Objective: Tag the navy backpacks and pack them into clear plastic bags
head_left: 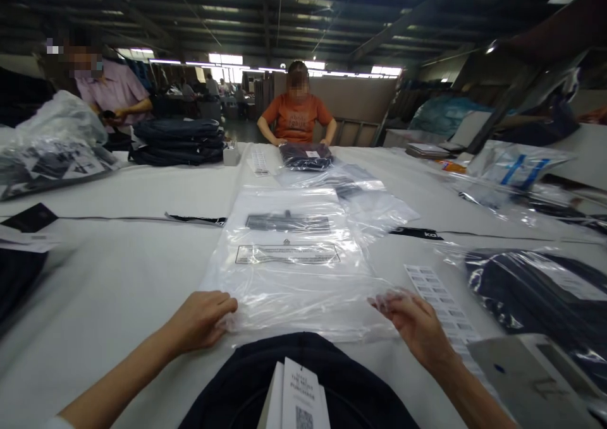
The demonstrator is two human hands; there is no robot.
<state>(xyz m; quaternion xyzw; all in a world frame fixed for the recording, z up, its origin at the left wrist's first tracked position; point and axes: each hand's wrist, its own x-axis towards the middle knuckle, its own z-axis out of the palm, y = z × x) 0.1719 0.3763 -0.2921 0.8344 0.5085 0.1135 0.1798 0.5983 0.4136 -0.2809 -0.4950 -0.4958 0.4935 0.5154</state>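
A clear plastic bag [294, 290] with a printed warning box lies flat on the white table in front of me. My left hand [202, 318] is closed on its near left corner. At the near right corner, my right hand [417, 325] pinches the film between thumb and fingers. Just below the bag's near edge rests a folded dark navy garment [227, 391]. White hang tags [303, 394] with print and a QR code lie on top of that garment.
Bagged dark garments [535, 302], a label sheet [436, 296] and a grey box-like device [531, 378] are at right. Stacked dark garments [177, 141] stand far left. Across the table, a person in orange [298, 119] handles a bagged garment [306, 156]; another person [114, 94] stands left.
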